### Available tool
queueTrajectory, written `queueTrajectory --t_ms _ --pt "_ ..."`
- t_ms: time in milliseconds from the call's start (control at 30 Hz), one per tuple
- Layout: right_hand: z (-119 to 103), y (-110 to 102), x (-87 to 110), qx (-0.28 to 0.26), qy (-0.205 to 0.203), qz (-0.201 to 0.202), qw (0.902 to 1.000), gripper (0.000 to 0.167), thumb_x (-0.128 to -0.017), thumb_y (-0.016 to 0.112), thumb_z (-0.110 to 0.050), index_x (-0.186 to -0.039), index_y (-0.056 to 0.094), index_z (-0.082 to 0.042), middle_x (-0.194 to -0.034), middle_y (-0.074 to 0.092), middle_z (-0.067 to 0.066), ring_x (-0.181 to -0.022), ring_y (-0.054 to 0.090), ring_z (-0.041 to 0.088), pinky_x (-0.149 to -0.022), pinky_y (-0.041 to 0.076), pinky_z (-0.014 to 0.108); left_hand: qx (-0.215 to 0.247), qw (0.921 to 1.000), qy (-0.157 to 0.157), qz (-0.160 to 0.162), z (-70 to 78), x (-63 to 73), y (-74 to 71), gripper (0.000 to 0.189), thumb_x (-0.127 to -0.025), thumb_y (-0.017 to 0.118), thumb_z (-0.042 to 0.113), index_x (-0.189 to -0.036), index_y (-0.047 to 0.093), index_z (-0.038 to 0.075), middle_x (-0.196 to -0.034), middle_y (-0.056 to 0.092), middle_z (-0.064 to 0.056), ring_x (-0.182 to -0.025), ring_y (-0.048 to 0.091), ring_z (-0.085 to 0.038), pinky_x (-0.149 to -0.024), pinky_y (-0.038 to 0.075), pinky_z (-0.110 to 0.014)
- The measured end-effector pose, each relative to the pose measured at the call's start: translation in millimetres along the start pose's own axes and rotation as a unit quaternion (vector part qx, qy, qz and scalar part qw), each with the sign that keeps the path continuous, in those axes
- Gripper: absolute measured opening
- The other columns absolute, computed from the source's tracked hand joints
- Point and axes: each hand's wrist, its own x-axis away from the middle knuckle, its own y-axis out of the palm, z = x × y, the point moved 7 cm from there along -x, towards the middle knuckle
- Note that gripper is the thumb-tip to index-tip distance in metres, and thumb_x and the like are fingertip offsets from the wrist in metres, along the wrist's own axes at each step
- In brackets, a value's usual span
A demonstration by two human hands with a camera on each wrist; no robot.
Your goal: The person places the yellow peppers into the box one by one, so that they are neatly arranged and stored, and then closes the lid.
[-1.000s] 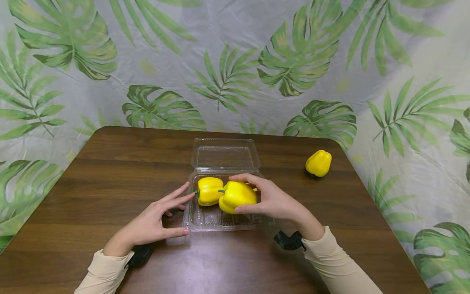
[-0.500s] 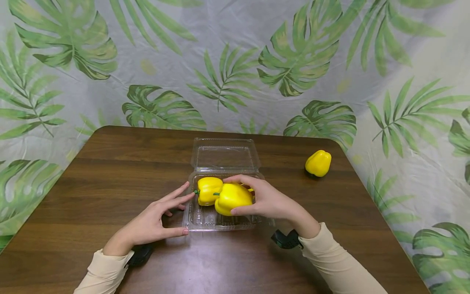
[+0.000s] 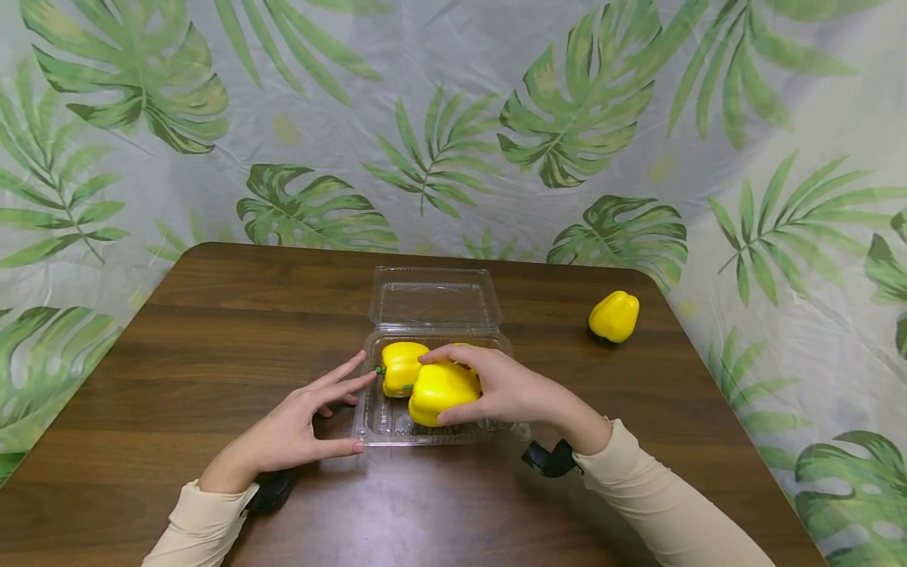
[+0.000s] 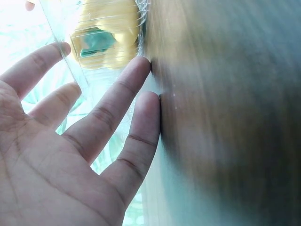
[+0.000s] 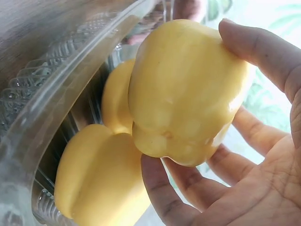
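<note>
Gripping a yellow bell pepper (image 3: pixel 444 395), the right hand (image 3: pixel 520 390) is curving its thumb and fingers round the body, and the green stem (image 3: pixel 407 387) is pointing toward the person's left. The held pepper is occupying the front-middle part of the clear container (image 3: pixel 386 431); the views are not showing whether its underside is touching the floor. The left hand (image 3: pixel 276 429) is spreading its fingers wide along the container's left edge, holding nothing and apparently steadying it.

Judged step: seating the held pepper in the front space. For a good result, the person should be lowering it squarely, guiding the stem clear of its neighbour, and releasing only when the floor is bearing the weight. The left fingers should be pressing lightly, as thin plastic is likely to flex or slide.

Inside the container, a left rear pepper (image 3: pixel 400 362) is lying just beside the held one. A right rear pepper (image 5: pixel 101 174) is showing in the right wrist view; in the head view the right hand is mostly hiding it. Beyond, the lid (image 3: pixel 435 295) is lying folded back. Farther out, a loose pepper (image 3: pixel 614 316) is resting on the wooden table (image 3: pixel 248 339), well apart from the container, near the right rear corner. Behind, a leaf-printed cloth (image 3: pixel 453 47) is hanging.
</note>
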Motion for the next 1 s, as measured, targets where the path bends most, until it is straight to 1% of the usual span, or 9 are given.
queueTrajectory --t_ms 267,500,633,767,1000 --pt "-7 5 -5.4 0.030 -0.008 -0.032 0.9990 0.072 -0.091 0.088 -0.036 -0.153 0.057 -0.016 -0.152 0.061 0.005 -0.126 0.060 0.022 -0.104 0.052 0.041 -0.001 1.0000 -0.006 -0.002 0.2 -0.2 -1.1 0.089 -0.089 0.089 0.044 -0.164 0.047 0.022 -0.180 0.024 -0.007 -0.124 0.070 -0.012 -0.089 0.058 -0.036" --pt "-9 9 -10.8 0.064 0.004 -0.050 0.9967 0.071 -0.090 0.089 -0.036 -0.152 0.058 -0.022 -0.152 0.061 0.005 -0.127 0.059 0.021 -0.105 0.051 0.041 0.001 0.9999 -0.012 -0.004 0.2 -0.1 -0.4 0.088 -0.089 0.088 0.044 -0.164 0.047 0.021 -0.180 0.024 -0.007 -0.124 0.070 -0.012 -0.089 0.058 -0.036" --pt "-13 11 -15.0 0.077 0.007 -0.063 0.9951 0.071 -0.090 0.089 -0.034 -0.152 0.058 -0.021 -0.151 0.061 0.006 -0.125 0.058 0.022 -0.104 0.050 0.040 -0.001 0.9999 -0.010 -0.002 0.9 -0.4 -0.9 0.089 -0.089 0.089 0.045 -0.164 0.048 0.020 -0.180 0.025 -0.007 -0.123 0.070 -0.011 -0.089 0.058 -0.035" --pt "-15 13 -19.0 0.087 0.011 -0.073 0.9935 0.071 -0.090 0.089 -0.033 -0.153 0.058 -0.022 -0.152 0.061 0.005 -0.126 0.058 0.021 -0.105 0.049 0.039 -0.003 1.0000 -0.009 -0.002 0.7 -0.3 -0.9 0.088 -0.089 0.088 0.045 -0.164 0.048 0.020 -0.180 0.025 -0.007 -0.123 0.070 -0.011 -0.089 0.058 -0.035" --pt "-15 18 -24.6 0.103 0.023 -0.083 0.9909 0.073 -0.089 0.090 -0.036 -0.153 0.058 -0.023 -0.143 0.060 0.006 -0.118 0.058 0.019 -0.101 0.050 0.035 -0.002 0.9999 -0.011 -0.003 -0.9 0.4 -0.3 0.088 -0.090 0.087 0.047 -0.164 0.047 0.023 -0.180 0.024 -0.006 -0.123 0.070 -0.011 -0.089 0.058 -0.035"
